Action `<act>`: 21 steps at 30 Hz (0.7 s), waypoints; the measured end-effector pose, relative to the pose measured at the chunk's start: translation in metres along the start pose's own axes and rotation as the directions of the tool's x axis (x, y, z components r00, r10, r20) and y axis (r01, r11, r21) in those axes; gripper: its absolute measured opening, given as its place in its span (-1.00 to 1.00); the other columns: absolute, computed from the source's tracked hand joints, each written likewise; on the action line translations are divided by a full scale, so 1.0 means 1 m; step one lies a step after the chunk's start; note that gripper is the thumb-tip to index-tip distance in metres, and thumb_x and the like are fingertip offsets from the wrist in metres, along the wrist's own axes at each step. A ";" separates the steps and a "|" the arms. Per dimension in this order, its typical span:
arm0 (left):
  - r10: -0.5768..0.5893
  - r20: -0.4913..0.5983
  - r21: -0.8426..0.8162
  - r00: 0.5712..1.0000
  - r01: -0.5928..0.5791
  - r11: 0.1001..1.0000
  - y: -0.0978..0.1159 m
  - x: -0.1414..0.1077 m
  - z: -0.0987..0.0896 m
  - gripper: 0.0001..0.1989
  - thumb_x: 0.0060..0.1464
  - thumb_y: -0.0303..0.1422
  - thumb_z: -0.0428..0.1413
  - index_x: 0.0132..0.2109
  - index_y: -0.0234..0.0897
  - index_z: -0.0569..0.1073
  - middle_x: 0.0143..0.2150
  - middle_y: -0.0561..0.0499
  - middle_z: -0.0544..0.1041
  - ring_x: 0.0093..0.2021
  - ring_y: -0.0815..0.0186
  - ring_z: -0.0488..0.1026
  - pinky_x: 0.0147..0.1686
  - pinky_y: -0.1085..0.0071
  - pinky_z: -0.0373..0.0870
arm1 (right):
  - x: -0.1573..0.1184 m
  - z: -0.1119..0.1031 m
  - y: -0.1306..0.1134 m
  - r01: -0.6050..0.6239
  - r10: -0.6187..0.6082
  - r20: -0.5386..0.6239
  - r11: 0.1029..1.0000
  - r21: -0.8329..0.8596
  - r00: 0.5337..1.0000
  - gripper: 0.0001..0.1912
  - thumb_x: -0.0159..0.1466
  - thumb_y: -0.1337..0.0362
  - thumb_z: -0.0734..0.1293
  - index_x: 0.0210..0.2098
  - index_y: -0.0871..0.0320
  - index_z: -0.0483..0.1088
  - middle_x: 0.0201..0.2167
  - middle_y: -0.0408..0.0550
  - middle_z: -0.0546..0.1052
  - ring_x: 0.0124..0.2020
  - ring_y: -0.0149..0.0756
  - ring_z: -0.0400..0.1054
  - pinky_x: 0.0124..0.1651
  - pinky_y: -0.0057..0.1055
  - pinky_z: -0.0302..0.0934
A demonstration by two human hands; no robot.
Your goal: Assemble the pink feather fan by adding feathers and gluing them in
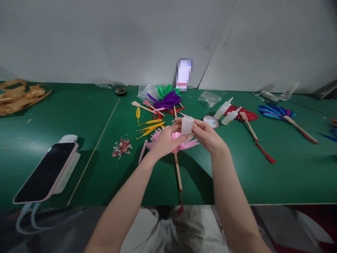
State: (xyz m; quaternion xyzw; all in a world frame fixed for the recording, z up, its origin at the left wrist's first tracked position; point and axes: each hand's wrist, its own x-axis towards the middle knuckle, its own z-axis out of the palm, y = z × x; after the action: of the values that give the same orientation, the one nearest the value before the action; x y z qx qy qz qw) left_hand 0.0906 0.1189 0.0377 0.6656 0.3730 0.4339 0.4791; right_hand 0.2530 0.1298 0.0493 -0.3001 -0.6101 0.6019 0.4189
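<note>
Both hands are raised over the table, close together, with a small translucent white roll (187, 125) that looks like tape between them. The fingers of my left hand (170, 138) close round its left side. Thumb and fingers of my right hand (208, 136) pinch its right edge. Behind and below them lies a pink feather fan (192, 143) with a wooden handle and a red tassel; the hands partly cover its feathers. A pale pink stick (142, 152) lies left of the fan.
Yellow feathers (150, 129), a purple feather bunch (166, 101) and a pile of small scraps (121, 148) lie leftward. Two glue bottles (223, 108), a red fan (249, 124) and a blue feather fan (297, 126) are to the right. A phone (47, 172) occupies the left front.
</note>
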 end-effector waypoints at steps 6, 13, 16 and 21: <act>0.052 -0.033 -0.002 0.998 -0.052 0.999 0.001 0.000 -0.003 -0.66 -0.03 -0.31 0.21 -0.08 -0.33 0.44 -0.08 -0.10 0.53 -0.09 0.24 0.46 -0.05 0.32 0.35 | -0.001 -0.001 -0.001 0.001 -0.002 -0.015 0.999 -0.046 1.000 -0.61 0.19 0.07 0.35 -0.01 0.01 0.42 -0.01 -0.07 0.48 0.02 -0.14 0.33 0.05 -0.19 0.22; 0.108 -0.032 0.202 0.994 -0.099 0.974 0.001 0.000 -0.010 -0.68 -0.07 -0.24 0.23 -0.15 -0.29 0.48 -0.11 -0.08 0.53 -0.05 0.18 0.41 -0.03 0.23 0.31 | 0.001 0.004 -0.004 0.015 -0.014 0.018 0.999 -0.044 1.000 -0.54 0.06 0.09 0.45 -0.05 0.00 0.44 -0.01 -0.08 0.49 0.02 -0.16 0.33 0.08 -0.17 0.21; 0.128 -0.005 0.248 0.992 -0.123 0.961 0.000 0.001 -0.013 -0.69 -0.05 -0.22 0.22 -0.16 -0.27 0.49 -0.08 -0.08 0.52 -0.03 0.17 0.41 -0.01 0.21 0.30 | 0.003 0.006 -0.003 -0.009 0.008 -0.016 0.999 -0.042 1.000 -0.53 0.01 0.10 0.48 -0.08 0.02 0.46 -0.08 -0.06 0.52 -0.03 -0.15 0.37 0.04 -0.16 0.24; 0.146 0.024 0.251 0.989 -0.147 0.957 -0.003 0.000 -0.013 -0.65 0.00 -0.21 0.18 -0.07 -0.25 0.47 -0.03 -0.09 0.51 -0.02 0.18 0.42 -0.02 0.24 0.32 | 0.004 0.009 -0.002 0.007 -0.012 -0.105 0.999 -0.049 0.994 -0.56 -0.02 0.13 0.50 -0.14 0.05 0.49 -0.15 -0.05 0.55 -0.12 -0.18 0.41 -0.04 -0.19 0.29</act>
State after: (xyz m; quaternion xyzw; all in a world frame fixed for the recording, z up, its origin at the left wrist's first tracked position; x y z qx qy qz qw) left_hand 0.0785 0.1241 0.0374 0.7480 0.3734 0.4156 0.3582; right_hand 0.2438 0.1287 0.0525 -0.3384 -0.6031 0.5682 0.4459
